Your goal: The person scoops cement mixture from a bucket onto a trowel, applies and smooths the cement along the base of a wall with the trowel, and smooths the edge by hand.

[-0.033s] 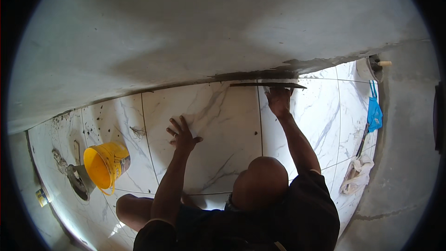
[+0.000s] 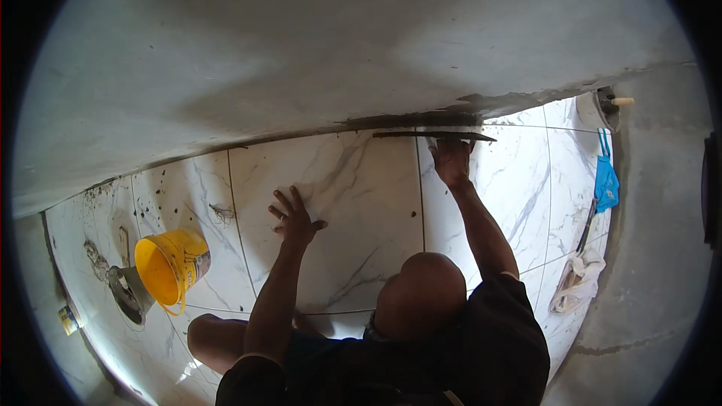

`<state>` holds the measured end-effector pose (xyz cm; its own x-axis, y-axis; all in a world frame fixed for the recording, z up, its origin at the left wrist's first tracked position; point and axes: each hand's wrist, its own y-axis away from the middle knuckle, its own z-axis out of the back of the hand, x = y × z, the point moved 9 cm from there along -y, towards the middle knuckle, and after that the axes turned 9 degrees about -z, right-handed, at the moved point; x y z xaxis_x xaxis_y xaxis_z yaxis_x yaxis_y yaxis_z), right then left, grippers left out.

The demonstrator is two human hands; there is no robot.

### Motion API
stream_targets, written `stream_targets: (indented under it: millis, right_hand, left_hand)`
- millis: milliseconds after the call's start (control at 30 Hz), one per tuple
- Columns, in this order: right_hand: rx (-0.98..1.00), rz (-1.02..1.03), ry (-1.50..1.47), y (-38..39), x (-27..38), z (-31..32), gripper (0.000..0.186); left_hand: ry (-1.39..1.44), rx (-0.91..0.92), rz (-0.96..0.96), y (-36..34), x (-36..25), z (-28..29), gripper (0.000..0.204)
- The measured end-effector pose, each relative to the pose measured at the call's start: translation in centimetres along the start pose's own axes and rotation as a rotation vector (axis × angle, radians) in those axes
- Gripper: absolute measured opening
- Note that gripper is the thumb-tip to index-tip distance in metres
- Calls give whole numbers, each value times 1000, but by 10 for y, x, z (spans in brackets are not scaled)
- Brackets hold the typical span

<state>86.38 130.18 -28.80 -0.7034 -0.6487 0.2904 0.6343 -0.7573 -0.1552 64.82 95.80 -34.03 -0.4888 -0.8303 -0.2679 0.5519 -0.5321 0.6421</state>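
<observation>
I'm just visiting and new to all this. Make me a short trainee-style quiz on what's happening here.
1. Which hand holds the thin dark tool?
2. True or false: the yellow bucket is at the picture's right.
3. The left hand is: A) fisted; B) spread open; C) behind the back.

Key:
1. The right hand.
2. False; it is at the left.
3. B.

This looks like a room under construction or renovation: the far wall (image 2: 301, 45) is bare, unpainted grey, with a rough dark band (image 2: 406, 121) along its foot. Dark crumbs (image 2: 159, 192) litter the marble-patterned floor tiles (image 2: 361, 218) at left, near a smeared yellow bucket (image 2: 171, 265).
</observation>
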Motion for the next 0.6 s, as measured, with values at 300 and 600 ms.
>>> stream_targets:
  millis: [300, 600]
  right_hand:
    - [205, -60, 307, -45, -22, -13, 34]
    - [-193, 44, 189, -15, 23, 44, 41]
  left_hand:
    - [27, 11, -26, -2, -10, -1, 129]
    - [-23, -2, 1, 1, 3, 3, 128]
